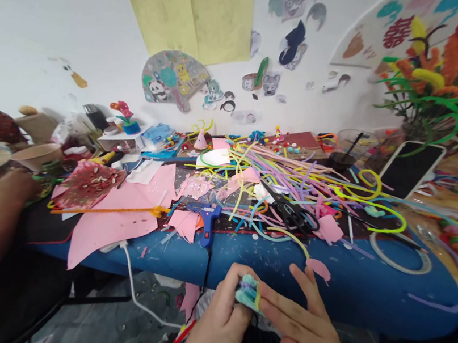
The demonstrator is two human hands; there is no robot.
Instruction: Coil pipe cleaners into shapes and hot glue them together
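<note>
My left hand (218, 323) pinches a teal-and-yellow pipe-cleaner bundle (248, 293) in front of the table (357, 281), steadying it. My right hand (304, 322), fingers loosely spread, presses its side.

Bright, even light; soft shadow under the table (350, 291). The wide lens curves the edges; the left hand (217, 322) and right hand (307, 320) look slightly blurred.

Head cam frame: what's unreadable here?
Head view: fuzzy bundle, shape mostly covered by left hand and right hand.
Head view: co-worker's hand, body cut off by left edge.
Head view: scissors, partly under pipe cleaners.
</note>
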